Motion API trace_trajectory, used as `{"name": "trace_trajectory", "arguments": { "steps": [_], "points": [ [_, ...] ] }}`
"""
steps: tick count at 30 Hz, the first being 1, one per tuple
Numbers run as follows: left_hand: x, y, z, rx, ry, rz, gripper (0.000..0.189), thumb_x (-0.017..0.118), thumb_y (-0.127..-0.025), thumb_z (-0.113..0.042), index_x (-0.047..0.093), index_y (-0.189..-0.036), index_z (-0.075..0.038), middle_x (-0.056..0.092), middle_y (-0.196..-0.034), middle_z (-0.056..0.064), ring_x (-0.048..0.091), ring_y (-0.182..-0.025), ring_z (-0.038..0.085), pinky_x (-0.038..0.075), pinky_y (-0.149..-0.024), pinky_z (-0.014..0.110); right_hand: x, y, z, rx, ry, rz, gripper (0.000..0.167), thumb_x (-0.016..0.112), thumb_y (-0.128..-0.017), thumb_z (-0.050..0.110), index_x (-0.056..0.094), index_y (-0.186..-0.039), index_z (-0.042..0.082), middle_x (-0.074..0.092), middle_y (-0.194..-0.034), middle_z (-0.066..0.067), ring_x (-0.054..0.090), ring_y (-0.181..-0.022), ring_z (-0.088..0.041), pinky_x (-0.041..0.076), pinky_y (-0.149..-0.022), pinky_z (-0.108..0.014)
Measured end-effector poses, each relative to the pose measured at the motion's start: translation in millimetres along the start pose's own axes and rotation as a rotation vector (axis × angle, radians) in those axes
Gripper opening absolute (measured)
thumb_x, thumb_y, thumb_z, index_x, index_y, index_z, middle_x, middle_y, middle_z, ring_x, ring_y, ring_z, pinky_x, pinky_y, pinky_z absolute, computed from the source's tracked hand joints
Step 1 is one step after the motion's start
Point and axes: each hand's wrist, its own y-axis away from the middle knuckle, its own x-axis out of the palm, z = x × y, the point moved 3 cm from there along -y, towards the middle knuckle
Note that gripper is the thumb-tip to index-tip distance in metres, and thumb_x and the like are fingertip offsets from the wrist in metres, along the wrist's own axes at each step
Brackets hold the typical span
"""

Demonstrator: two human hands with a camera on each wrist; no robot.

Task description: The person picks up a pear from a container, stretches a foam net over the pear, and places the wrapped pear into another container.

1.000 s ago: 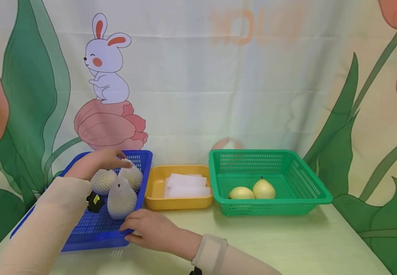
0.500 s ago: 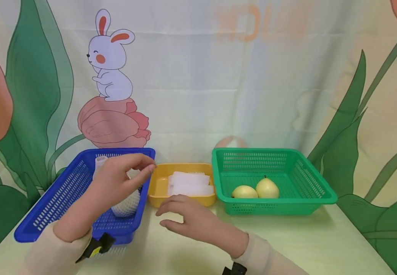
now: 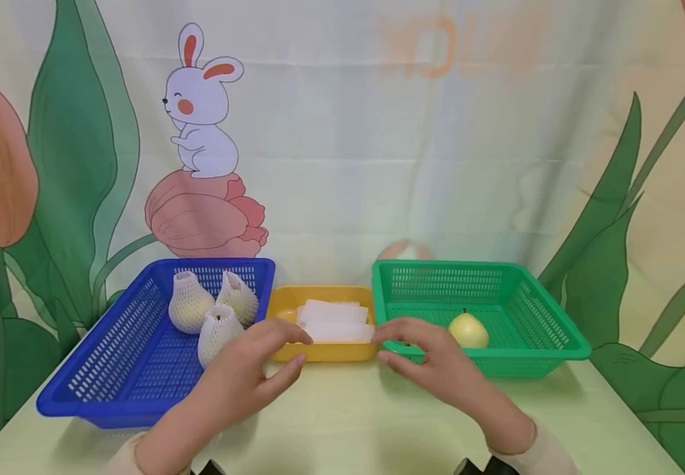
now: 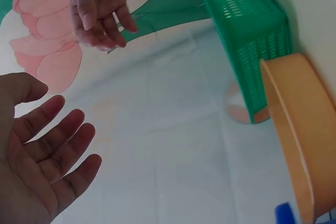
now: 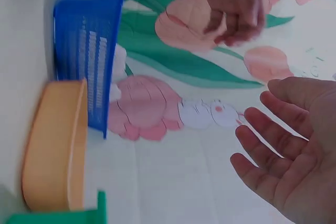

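Note:
Nothing is in my left hand (image 3: 247,376), which hovers with relaxed fingers before the right side of the blue basket (image 3: 134,410) and the yellow tray (image 3: 324,354). In that basket sit three pears in white foam nets, among them a front netted pear (image 3: 219,330) partly covered by the hand. My right hand (image 3: 437,359), likewise relaxed, hangs at the front left corner of the green basket (image 3: 532,356). A bare yellow pear (image 3: 469,331) shows there beside it; another is mostly hidden behind the hand. Both wrist views show loosely spread, bare fingers (image 4: 65,182).
Folded white foam nets (image 3: 336,321) lie in the yellow tray, between the two baskets. All three containers stand in a row on a pale green table (image 3: 324,422). Behind them hangs a printed curtain (image 3: 330,132) with a rabbit and tulips.
My left hand has come out of the blue basket toward the middle, uncovering the netted pears. My right hand has left that basket's rim and moved right to the green basket.

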Motion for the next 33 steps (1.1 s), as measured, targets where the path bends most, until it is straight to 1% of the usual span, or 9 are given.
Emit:
{"name": "trace_trajectory", "arguments": {
  "steps": [5, 10, 15, 22, 24, 26, 29, 30, 33],
  "points": [
    [14.9, -0.9, -5.0, 0.027, -0.015, 0.016, 0.027, 0.077, -0.084, -0.008, 0.070, -0.109, -0.013, 0.071, -0.112, 0.001, 0.068, -0.105, 0.019, 0.062, -0.087, 0.037, -31, 12.2, -2, 0.102, 0.081, -0.045, 0.024, 0.075, -0.089, 0.002, 0.075, -0.109, 0.016, 0.077, -0.107, 0.000, 0.068, -0.107, -0.004, 0.058, -0.091, -0.024],
    [29.1, -5.6, -9.3, 0.046, -0.028, 0.049, 0.029, 0.077, -0.086, -0.012, 0.070, -0.113, -0.012, 0.070, -0.115, 0.003, 0.068, -0.108, 0.019, 0.061, -0.090, 0.036, -53, 24.7, 3, 0.121, 0.131, -0.102, 0.028, 0.075, -0.088, 0.001, 0.075, -0.110, 0.018, 0.076, -0.108, 0.003, 0.065, -0.106, 0.003, 0.052, -0.094, -0.015],
    [38.6, -9.3, -12.1, 0.073, -0.056, 0.065, 0.030, 0.078, -0.086, -0.015, 0.071, -0.115, -0.011, 0.070, -0.116, 0.005, 0.068, -0.112, 0.021, 0.059, -0.095, 0.036, -71, 30.2, 1, 0.148, 0.155, -0.140, 0.029, 0.076, -0.087, 0.000, 0.074, -0.111, 0.016, 0.073, -0.108, 0.010, 0.062, -0.100, 0.007, 0.050, -0.089, -0.010],
    [56.3, -17.1, -13.9, 0.077, -0.079, 0.117, 0.031, 0.077, -0.089, -0.019, 0.070, -0.118, -0.012, 0.071, -0.119, 0.006, 0.068, -0.114, 0.021, 0.060, -0.096, 0.035, -103, 10.6, -14, 0.237, 0.211, -0.068, 0.027, 0.070, -0.095, 0.006, 0.069, -0.122, 0.009, 0.069, -0.122, -0.009, 0.050, -0.112, 0.020, 0.047, -0.093, -0.004],
    [62.2, -19.3, -15.1, 0.079, -0.087, 0.128, 0.031, 0.077, -0.089, -0.019, 0.070, -0.119, -0.012, 0.070, -0.120, 0.006, 0.068, -0.114, 0.021, 0.059, -0.097, 0.035, -111, 3.3, -20, 0.290, 0.242, -0.028, 0.028, 0.068, -0.097, 0.011, 0.067, -0.125, 0.008, 0.069, -0.125, -0.011, 0.058, -0.112, 0.011, 0.051, -0.093, -0.011],
    [67.7, -21.7, -16.9, 0.082, -0.096, 0.136, 0.032, 0.076, -0.090, -0.020, 0.070, -0.119, -0.011, 0.070, -0.121, 0.006, 0.068, -0.114, 0.021, 0.059, -0.098, 0.035, -116, -3.3, -26, 0.357, 0.240, 0.031, 0.032, 0.066, -0.100, 0.016, 0.064, -0.130, 0.007, 0.067, -0.130, -0.014, 0.065, -0.114, -0.006, 0.056, -0.097, -0.025],
    [75.5, -26.0, -20.9, 0.088, -0.116, 0.157, 0.033, 0.077, -0.090, -0.021, 0.070, -0.120, -0.010, 0.071, -0.122, 0.006, 0.069, -0.115, 0.021, 0.058, -0.100, 0.034, -119, -13.9, -36, 0.442, 0.206, 0.128, 0.038, 0.062, -0.103, 0.020, 0.058, -0.136, 0.004, 0.062, -0.137, -0.019, 0.064, -0.121, -0.034, 0.056, -0.102, -0.049],
    [78.0, -28.0, -22.2, 0.088, -0.118, 0.167, 0.033, 0.076, -0.090, -0.022, 0.070, -0.120, -0.009, 0.071, -0.122, 0.006, 0.069, -0.115, 0.021, 0.058, -0.100, 0.034, -120, -17.6, -39, 0.461, 0.191, 0.162, 0.040, 0.061, -0.103, 0.021, 0.056, -0.138, 0.003, 0.061, -0.139, -0.020, 0.061, -0.125, -0.039, 0.053, -0.103, -0.054],
    [86.9, -34.9, -24.9, 0.090, -0.113, 0.209, 0.033, 0.076, -0.091, -0.022, 0.070, -0.121, -0.010, 0.072, -0.122, 0.007, 0.069, -0.115, 0.022, 0.058, -0.100, 0.034, -120, -26.6, -51, 0.497, 0.186, 0.252, 0.044, 0.061, -0.103, 0.022, 0.053, -0.141, 0.002, 0.057, -0.143, -0.022, 0.055, -0.132, -0.041, 0.050, -0.106, -0.058]
  ]
}}
